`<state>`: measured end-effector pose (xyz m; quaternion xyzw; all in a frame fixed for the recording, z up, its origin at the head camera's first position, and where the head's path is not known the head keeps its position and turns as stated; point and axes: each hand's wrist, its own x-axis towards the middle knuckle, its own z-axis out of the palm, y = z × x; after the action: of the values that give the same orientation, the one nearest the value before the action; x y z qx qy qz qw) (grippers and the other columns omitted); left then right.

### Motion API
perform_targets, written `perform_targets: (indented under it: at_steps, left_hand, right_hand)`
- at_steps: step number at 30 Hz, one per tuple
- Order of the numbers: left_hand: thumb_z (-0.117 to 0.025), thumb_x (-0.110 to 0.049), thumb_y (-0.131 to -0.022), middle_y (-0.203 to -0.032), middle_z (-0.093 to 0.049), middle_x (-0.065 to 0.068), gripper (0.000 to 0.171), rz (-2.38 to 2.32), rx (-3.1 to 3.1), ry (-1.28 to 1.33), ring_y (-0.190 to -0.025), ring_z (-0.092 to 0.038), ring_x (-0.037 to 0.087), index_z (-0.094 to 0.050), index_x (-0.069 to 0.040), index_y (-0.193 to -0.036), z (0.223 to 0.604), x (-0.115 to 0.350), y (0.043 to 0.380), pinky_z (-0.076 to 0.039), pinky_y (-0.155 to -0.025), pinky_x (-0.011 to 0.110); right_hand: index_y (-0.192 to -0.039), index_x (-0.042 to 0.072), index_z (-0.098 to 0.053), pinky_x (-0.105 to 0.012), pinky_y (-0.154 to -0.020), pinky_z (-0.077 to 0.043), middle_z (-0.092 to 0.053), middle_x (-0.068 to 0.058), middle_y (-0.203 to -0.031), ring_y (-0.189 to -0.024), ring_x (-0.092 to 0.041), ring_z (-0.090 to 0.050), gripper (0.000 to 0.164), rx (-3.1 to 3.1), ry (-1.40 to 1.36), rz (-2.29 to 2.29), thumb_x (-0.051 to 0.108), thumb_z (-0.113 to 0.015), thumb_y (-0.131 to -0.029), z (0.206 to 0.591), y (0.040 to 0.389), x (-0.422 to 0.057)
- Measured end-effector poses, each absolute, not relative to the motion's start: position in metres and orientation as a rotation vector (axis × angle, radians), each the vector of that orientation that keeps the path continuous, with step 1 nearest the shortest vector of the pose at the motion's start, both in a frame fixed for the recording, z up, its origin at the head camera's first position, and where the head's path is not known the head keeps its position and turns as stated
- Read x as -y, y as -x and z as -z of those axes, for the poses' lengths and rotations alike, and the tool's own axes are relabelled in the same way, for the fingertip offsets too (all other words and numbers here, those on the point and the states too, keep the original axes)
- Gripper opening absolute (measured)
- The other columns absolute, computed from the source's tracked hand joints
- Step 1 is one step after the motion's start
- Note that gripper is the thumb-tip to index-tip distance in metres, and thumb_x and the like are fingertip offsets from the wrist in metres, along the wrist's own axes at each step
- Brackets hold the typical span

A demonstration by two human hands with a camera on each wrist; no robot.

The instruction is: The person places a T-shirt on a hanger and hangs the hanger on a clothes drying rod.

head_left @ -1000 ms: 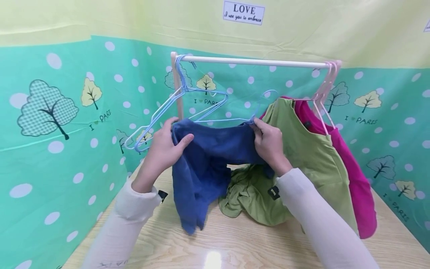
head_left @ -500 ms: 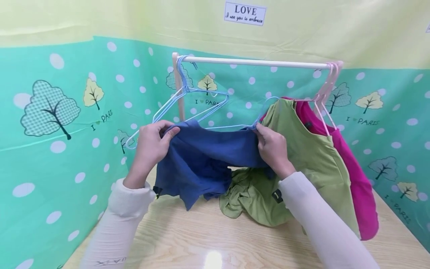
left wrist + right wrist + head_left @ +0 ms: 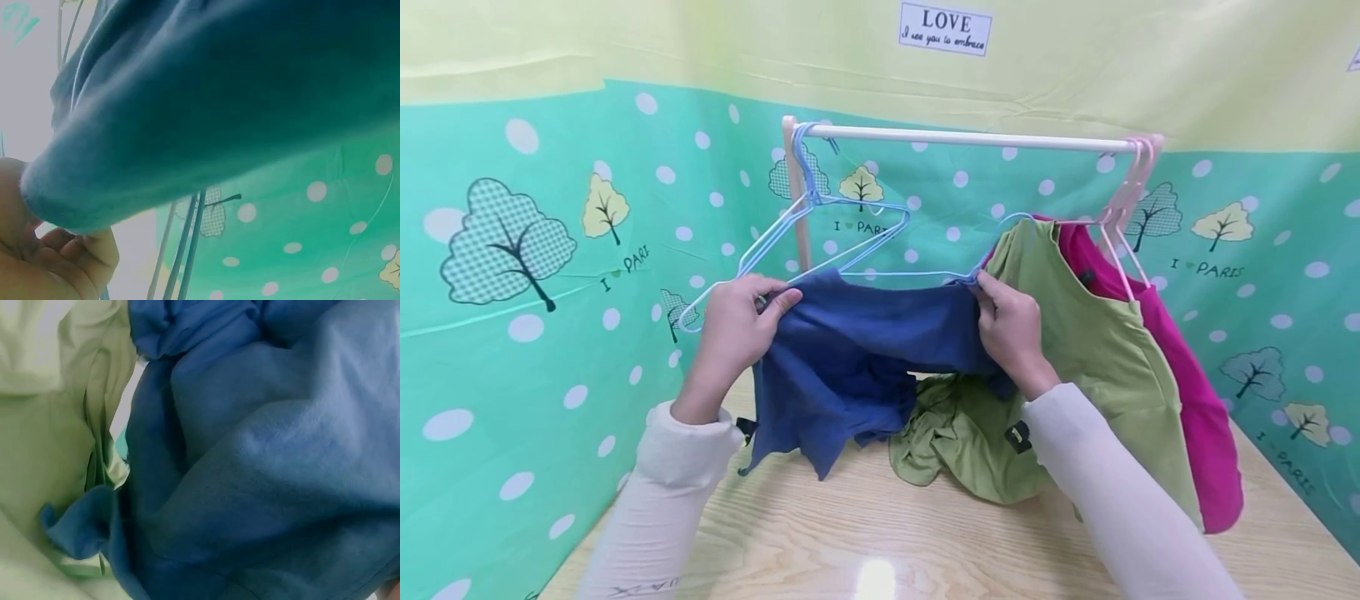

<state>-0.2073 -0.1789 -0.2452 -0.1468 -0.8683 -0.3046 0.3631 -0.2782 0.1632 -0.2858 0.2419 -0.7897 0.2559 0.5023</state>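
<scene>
A blue garment is stretched sideways between both hands, its lower part hanging in loose folds. My left hand pinches its upper left edge between thumb and fingers; in the left wrist view the left hand shows under the blue cloth. My right hand pinches the upper right corner, right where a light blue wire hanger has its neck. That hanger's hook points up and right, and most of its frame is hidden behind the cloth. Folds of the blue garment fill most of the right wrist view.
A rack with a white rail stands behind. Several blue hangers hang at its left end. Pink hangers at the right carry a green garment and a magenta garment. Below lies the wooden table.
My left hand has moved left and slightly down, pulling the blue garment's edge wider. The garment's hanging bottom has risen. My right hand has shifted slightly right, tilting the hanger's hook rightward.
</scene>
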Motion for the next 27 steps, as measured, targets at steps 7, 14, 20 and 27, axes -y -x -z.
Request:
perform_targets:
  at_steps: [7,14,20,27]
  left_hand:
    - [-0.069,-0.026,-0.086,-0.070,-0.063,0.005,0.020,0.796,2.070,0.430,-0.056,-0.047,0.016,-0.076,-0.007,-0.089,0.239,0.185,0.210,-0.036,-0.052,0.024]
    - [-0.071,-0.022,-0.084,-0.070,-0.064,0.006,0.016,0.789,2.006,0.442,-0.057,-0.049,0.017,-0.077,-0.007,-0.086,0.229,0.192,0.208,-0.034,-0.054,0.018]
    - [-0.071,-0.024,-0.085,-0.080,-0.069,0.007,0.020,0.752,2.141,0.470,-0.067,-0.058,0.018,-0.076,-0.006,-0.090,0.231,0.187,0.208,-0.043,-0.061,0.029]
    - [-0.070,-0.025,-0.086,-0.082,-0.069,0.007,0.021,0.680,2.248,0.566,-0.074,-0.064,0.021,-0.076,-0.006,-0.091,0.240,0.179,0.211,-0.049,-0.067,0.037]
  right_hand:
    - [-0.101,0.008,-0.071,-0.048,-0.066,-0.050,-0.071,-0.010,-0.091,-0.079,-0.030,-0.068,0.013,1.924,-0.701,-0.570,0.011,-0.060,-0.093,0.287,0.276,-0.168]
    - [-0.105,0.005,-0.071,-0.048,-0.066,-0.051,-0.071,-0.012,-0.096,-0.083,-0.030,-0.068,0.019,1.922,-0.755,-0.509,0.004,-0.061,-0.089,0.289,0.276,-0.172]
    - [-0.109,0.005,-0.071,-0.046,-0.070,-0.053,-0.071,-0.012,-0.096,-0.084,-0.029,-0.068,0.021,1.907,-0.794,-0.554,0.005,-0.062,-0.090,0.287,0.274,-0.167]
    - [-0.110,0.007,-0.070,-0.045,-0.062,-0.051,-0.071,-0.012,-0.091,-0.073,-0.029,-0.067,0.021,1.908,-0.758,-0.508,0.013,-0.060,-0.093,0.280,0.267,-0.158]
